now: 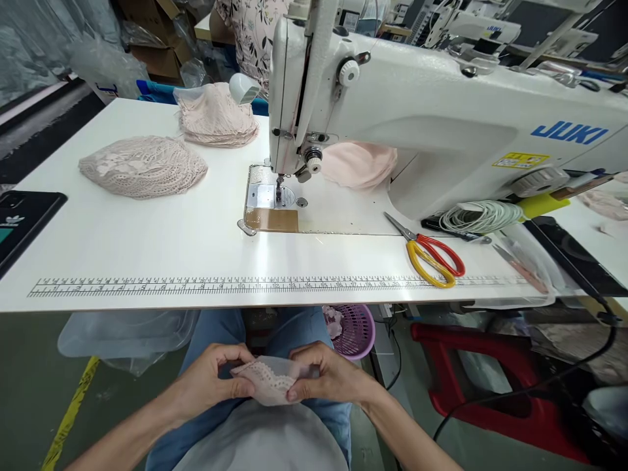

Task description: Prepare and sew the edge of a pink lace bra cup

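Note:
Over my lap, below the table's front edge, both hands pinch a small pale pink lace piece (273, 382) with sheer fabric along it. My left hand (223, 378) grips its left end between thumb and fingers. At the other end, my right hand (324, 376) holds the sheer part with thumb beneath and fingers above. Beyond them, on the white table (161, 242), stands a white sewing machine (432, 111), its presser foot (279, 193) over the metal plate. A lace pile (144, 167) and a stack of pink pieces (218, 118) lie left of it.
Scissors with red and yellow handles (432, 255) rest near a coil of pale cord (483, 216). A dark phone (27, 222) is at the left edge. Under the table are a purple basket (358, 330), a clear bin (127, 333) and a red stool (510, 432). Another person (252, 33) stands behind.

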A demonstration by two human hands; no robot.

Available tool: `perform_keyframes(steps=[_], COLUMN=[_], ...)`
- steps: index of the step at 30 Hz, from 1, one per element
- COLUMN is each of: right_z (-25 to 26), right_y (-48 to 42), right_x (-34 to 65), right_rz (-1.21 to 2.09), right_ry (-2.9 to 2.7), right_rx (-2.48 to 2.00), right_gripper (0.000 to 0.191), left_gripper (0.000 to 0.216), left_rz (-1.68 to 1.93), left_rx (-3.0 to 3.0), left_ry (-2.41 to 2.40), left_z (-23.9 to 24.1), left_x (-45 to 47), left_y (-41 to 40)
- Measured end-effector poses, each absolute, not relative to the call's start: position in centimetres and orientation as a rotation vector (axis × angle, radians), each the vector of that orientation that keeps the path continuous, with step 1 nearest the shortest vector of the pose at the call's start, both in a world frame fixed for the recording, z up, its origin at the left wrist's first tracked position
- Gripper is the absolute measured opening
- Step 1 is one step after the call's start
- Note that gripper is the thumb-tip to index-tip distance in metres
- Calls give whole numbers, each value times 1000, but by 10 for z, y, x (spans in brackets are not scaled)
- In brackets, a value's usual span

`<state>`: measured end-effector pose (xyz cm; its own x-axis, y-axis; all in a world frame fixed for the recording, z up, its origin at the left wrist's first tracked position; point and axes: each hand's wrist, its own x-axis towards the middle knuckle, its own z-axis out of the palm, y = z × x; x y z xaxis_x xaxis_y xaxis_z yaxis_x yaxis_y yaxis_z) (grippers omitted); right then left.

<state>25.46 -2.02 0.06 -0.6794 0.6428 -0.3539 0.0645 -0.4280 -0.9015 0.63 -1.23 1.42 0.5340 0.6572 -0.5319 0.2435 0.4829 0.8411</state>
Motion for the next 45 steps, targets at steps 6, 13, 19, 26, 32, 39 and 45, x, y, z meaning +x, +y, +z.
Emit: perform_keyframes(steps=[6,13,19,26,32,39,45], right_z=[3,6,3,-2,-1,-1,4], right_y=[-21,-18,-16,-10,-8,-16,-10], right_x=[255,253,250,260,261,257,250], right_rz=[2094,2052,1998,2228,2331,2162,2111], right_ry=[-1480,-1551,-1629,-1478,-1450,-1536,-1635], right_rx=[-988,-977,-951,-779,-758,-901,-814], right_gripper=[45,44,40,49,57,56,54], left_gripper=[24,44,59,51,50,44,42], left_rz=[306,232,165,100,66,133,29], left_rx=[1059,993,933,911,908,944,1031], left_ry=[1067,974,940,898,884,879,840], left_z=[19,28,21,15,10,4,18], left_x=[8,6,13,6,5,2,10], left_y=[-14,-12,-11,-7,-5,-7,1])
